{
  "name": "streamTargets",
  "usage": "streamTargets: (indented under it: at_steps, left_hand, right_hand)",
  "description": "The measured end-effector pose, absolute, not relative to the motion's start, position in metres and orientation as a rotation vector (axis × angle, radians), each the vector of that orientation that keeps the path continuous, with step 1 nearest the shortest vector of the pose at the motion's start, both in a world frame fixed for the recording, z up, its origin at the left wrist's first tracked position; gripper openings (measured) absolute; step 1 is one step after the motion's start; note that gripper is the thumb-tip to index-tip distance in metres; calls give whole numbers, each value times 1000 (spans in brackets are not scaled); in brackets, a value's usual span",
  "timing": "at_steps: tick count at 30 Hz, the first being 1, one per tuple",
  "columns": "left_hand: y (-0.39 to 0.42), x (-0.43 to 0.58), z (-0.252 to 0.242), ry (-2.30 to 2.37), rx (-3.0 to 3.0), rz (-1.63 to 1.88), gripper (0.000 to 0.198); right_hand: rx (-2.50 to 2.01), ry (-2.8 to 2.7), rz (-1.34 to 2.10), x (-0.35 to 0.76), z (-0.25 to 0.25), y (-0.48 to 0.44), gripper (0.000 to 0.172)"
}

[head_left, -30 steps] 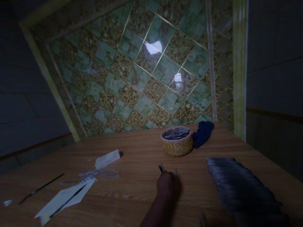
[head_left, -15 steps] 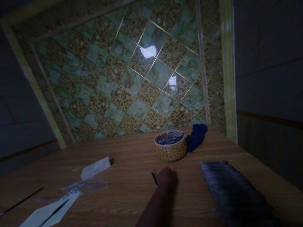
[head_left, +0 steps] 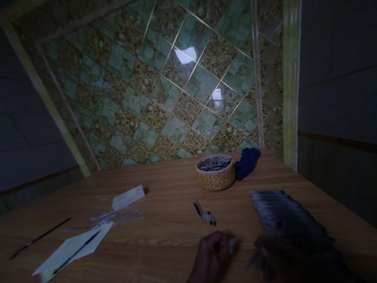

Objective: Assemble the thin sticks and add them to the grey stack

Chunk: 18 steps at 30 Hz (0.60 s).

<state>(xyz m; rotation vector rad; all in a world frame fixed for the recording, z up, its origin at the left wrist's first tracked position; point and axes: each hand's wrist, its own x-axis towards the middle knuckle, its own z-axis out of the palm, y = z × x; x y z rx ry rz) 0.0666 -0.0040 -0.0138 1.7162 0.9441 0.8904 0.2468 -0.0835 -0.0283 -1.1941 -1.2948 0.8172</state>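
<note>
The scene is dim. My left hand (head_left: 214, 252) hovers low over the wooden table (head_left: 165, 239) near its front edge, fingers curled round a small pale thing that I cannot make out. Just beyond it, a few short dark sticks (head_left: 204, 214) lie loose on the wood. My right hand (head_left: 266, 253) is a dark blur at the near edge of a dark grey ribbed sheet (head_left: 287, 218); its fingers do not show clearly. A woven basket (head_left: 216, 181) with thin grey sticks in it stands further back.
A dark blue cloth (head_left: 247, 163) lies beside the basket on its right. At the left are a small white box (head_left: 128, 198), white paper (head_left: 72, 249) with a black pen on it, and another thin dark stick (head_left: 39, 237). Beyond the table is tiled floor.
My left hand has drawn back toward me from the middle of the table, and the short dark sticks now lie there on their own. My right hand has come into view by the grey sheet.
</note>
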Motion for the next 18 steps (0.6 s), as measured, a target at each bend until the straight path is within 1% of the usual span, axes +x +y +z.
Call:
streamTargets:
  at_steps: [2,4,12,18]
  left_hand:
    - [-19,59,-20,909,1731,873,38]
    - [-29,55,-23,884,1756,876,39]
    - [-40,54,-24,880,1896,901,33]
    - [-41,57,-27,757,1904,916,35]
  right_hand:
    - [-1149,-1200,932,249,-26,-82,52]
    - [-1129,-1166,1003,250,-24,-82,50]
    - [-1215,-1279,956,250,-36,-73,52]
    - [-1215,-1316,1029,254,-41,-71,46]
